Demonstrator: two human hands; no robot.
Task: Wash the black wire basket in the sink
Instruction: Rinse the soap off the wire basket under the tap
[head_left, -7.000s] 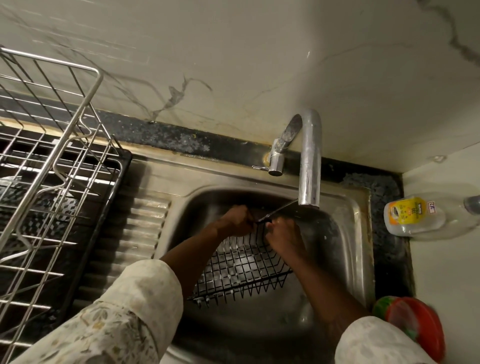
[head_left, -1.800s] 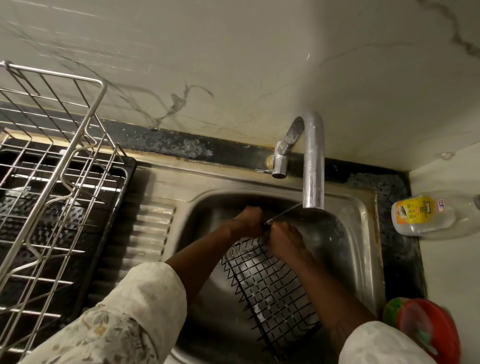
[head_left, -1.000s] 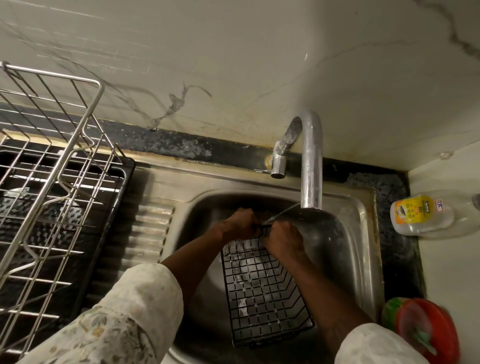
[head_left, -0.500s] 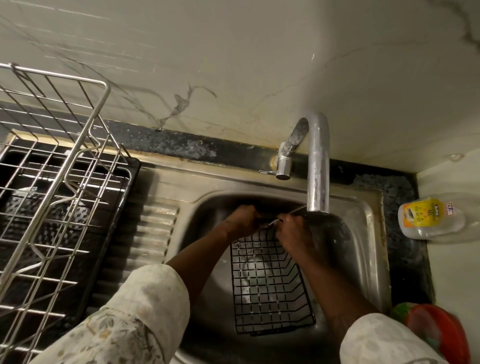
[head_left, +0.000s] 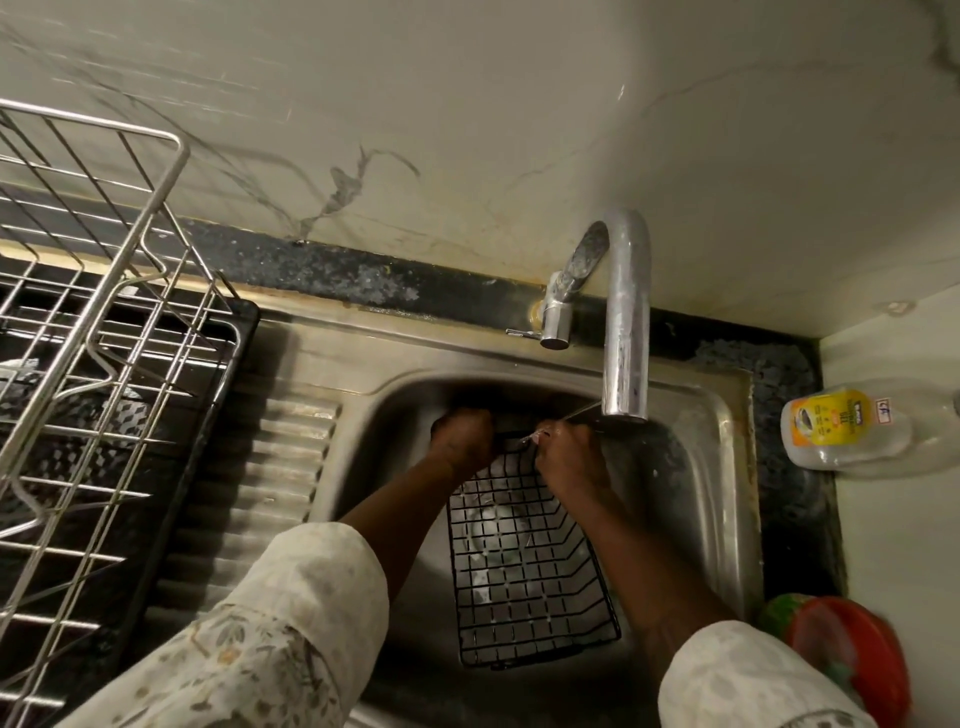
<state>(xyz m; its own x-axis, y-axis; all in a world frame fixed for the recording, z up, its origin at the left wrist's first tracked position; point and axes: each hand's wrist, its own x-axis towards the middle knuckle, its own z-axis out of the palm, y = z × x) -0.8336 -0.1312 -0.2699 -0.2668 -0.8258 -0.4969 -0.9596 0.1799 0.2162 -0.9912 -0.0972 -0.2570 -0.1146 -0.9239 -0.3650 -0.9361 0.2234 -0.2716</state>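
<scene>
The black wire basket (head_left: 524, 571) lies in the sink (head_left: 727, 441). The left hand (head_left: 462, 441) and right hand (head_left: 569, 460) curl round its far edge, under the tap (head_left: 626, 322). Bare sink floor shows on its left.

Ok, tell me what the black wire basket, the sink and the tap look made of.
Black wire basket: thin metal wire, probably matte black coating. Sink basin: brushed stainless steel by its dull grey sheen. Curved tap: shiny chromed metal, bright highlights.

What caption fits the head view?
Left hand and right hand hold black wire basket by the tap in the steel sink.
</scene>
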